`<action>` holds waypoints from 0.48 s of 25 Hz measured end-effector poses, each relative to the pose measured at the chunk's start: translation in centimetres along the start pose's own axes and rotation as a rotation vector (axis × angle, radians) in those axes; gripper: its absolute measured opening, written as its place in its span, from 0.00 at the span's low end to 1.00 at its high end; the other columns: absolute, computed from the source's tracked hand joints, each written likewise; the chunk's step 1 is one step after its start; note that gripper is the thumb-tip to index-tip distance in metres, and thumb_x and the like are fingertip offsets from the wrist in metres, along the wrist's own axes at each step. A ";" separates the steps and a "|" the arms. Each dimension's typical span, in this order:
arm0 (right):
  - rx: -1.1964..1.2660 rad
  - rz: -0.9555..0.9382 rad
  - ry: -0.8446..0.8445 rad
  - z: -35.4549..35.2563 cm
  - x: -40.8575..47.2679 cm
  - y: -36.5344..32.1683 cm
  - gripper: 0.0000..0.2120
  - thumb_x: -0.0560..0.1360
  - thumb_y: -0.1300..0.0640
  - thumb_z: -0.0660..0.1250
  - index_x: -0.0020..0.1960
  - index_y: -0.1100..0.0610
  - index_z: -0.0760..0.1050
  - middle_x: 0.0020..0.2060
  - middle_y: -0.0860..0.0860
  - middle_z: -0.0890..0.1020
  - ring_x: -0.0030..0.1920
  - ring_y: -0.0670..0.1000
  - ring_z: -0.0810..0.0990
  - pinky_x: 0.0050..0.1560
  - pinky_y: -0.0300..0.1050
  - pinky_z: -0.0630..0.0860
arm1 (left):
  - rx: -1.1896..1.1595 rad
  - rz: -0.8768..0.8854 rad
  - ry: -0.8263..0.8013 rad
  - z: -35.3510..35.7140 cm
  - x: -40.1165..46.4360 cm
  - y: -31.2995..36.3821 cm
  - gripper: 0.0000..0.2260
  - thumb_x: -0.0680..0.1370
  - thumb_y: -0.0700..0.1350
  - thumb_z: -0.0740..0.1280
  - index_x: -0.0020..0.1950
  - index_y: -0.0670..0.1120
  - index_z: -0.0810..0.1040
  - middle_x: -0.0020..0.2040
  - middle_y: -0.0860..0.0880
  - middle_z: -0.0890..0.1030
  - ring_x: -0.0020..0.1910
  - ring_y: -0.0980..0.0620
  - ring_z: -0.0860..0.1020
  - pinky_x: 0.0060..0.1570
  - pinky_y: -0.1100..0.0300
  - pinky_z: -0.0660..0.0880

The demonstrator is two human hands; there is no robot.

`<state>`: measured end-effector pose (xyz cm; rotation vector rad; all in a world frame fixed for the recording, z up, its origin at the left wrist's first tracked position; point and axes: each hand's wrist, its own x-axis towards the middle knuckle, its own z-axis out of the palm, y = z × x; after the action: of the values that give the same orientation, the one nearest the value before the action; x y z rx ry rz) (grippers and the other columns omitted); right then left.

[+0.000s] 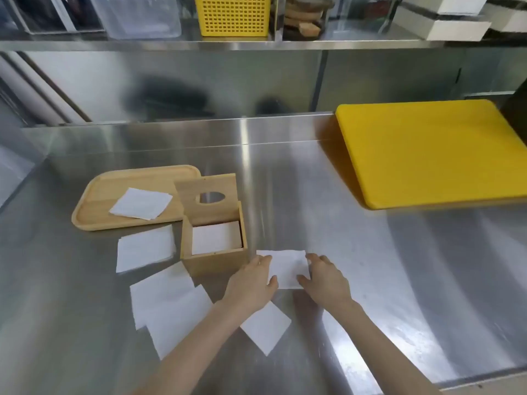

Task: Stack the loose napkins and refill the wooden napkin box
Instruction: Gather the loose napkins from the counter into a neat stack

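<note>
The wooden napkin box (pixel 212 265) stands open on the steel counter, its lid (pixel 208 199) with an oval hole tilted up at the back, white napkins (pixel 216 237) inside. Just right of the box lies a white napkin (pixel 288 267); my left hand (pixel 253 282) presses its left edge and my right hand (pixel 325 276) its right edge, each gripping a side. Loose napkins lie around: one (pixel 145 248) left of the box, two overlapping (pixel 171 306) in front of it, one (pixel 266 327) under my left forearm, one (pixel 141 203) on the wooden tray (pixel 94 206).
A large yellow cutting board (pixel 433 152) lies at the back right of the steel counter (pixel 399 280). A shelf above holds a yellow basket (pixel 233 14), clear bins and white boxes. The counter's front edge runs at the lower right.
</note>
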<state>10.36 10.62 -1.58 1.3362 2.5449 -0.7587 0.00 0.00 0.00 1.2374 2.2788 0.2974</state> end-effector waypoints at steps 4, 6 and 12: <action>-0.035 0.081 -0.001 1.0 1.1 0.0 0.23 0.76 0.49 0.63 0.65 0.61 0.64 0.62 0.57 0.70 0.63 0.57 0.72 0.58 0.51 0.74 | 0.071 -0.095 -0.023 1.5 0.9 -0.6 0.22 0.81 0.49 0.54 0.73 0.44 0.58 0.73 0.46 0.64 0.68 0.46 0.68 0.61 0.54 0.70; -0.028 0.083 0.000 1.5 1.6 -0.1 0.22 0.76 0.51 0.63 0.65 0.61 0.65 0.62 0.57 0.70 0.64 0.57 0.69 0.57 0.50 0.74 | 0.104 -0.118 -0.030 2.3 1.1 -0.7 0.20 0.81 0.49 0.54 0.71 0.44 0.62 0.71 0.47 0.64 0.67 0.48 0.68 0.59 0.55 0.71; 0.192 0.042 0.053 2.5 1.5 -0.2 0.05 0.76 0.60 0.60 0.51 0.59 0.71 0.52 0.55 0.76 0.53 0.56 0.74 0.45 0.46 0.71 | 0.123 -0.098 0.091 3.6 1.2 -0.7 0.18 0.80 0.49 0.55 0.69 0.46 0.64 0.68 0.48 0.65 0.66 0.50 0.67 0.58 0.59 0.71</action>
<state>9.10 10.34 -4.25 1.4795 2.5293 -0.9937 0.97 0.40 -3.74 1.1894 2.4587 0.1837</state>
